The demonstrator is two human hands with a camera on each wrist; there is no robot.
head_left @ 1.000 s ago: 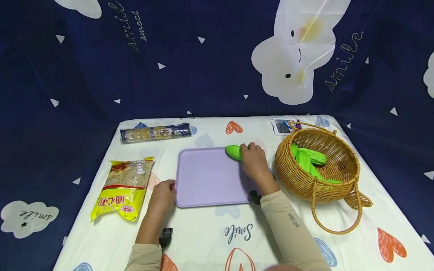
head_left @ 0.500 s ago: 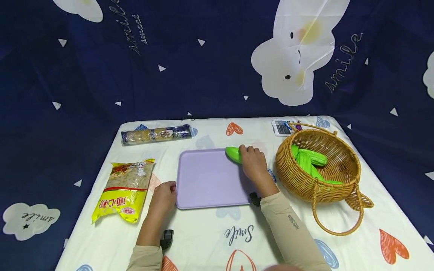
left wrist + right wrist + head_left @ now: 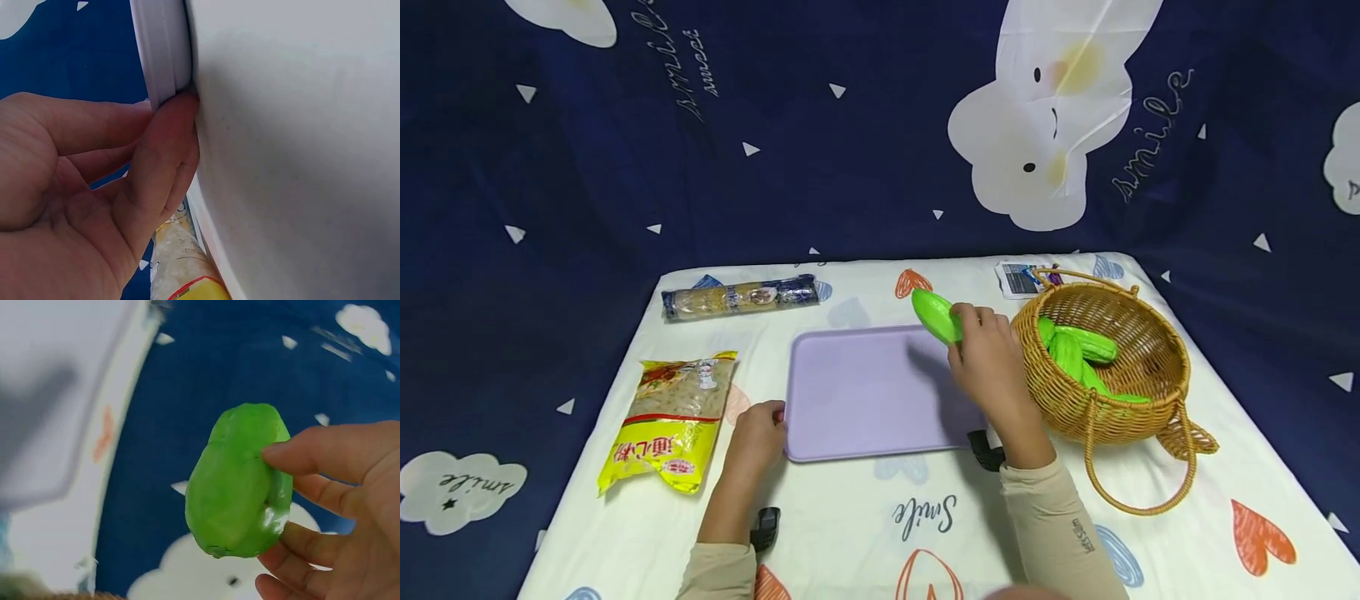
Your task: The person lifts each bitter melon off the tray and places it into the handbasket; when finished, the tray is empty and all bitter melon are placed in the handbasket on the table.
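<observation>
My left hand (image 3: 756, 439) pinches the left edge of the lilac tray (image 3: 865, 400), which lies flat on the cloth. Close up in the left wrist view, the thumb and fingertips meet at the tray's rim (image 3: 164, 50). My right hand (image 3: 992, 362) holds a glossy green gourd-like vegetable (image 3: 937, 316) above the tray's far right corner, and its shadow falls on the tray. The right wrist view shows the vegetable (image 3: 237, 484) pinched between thumb and fingers. Several similar green vegetables (image 3: 1066, 354) lie in the wicker basket (image 3: 1060, 408) just right of that hand.
On the left lie a yellow bag of pasta (image 3: 670, 421) and, farther back, a long clear-and-blue packet (image 3: 741, 297). A small printed packet (image 3: 1019, 282) is behind the basket. The basket's handle (image 3: 1138, 504) hangs toward the front. A dark blue curtain (image 3: 850, 183) rises behind the table.
My right hand has lifted the green vegetable off the tray's far right corner and shifted slightly right, with its tip now pointing more upward. The left hand stays at the tray's edge.
</observation>
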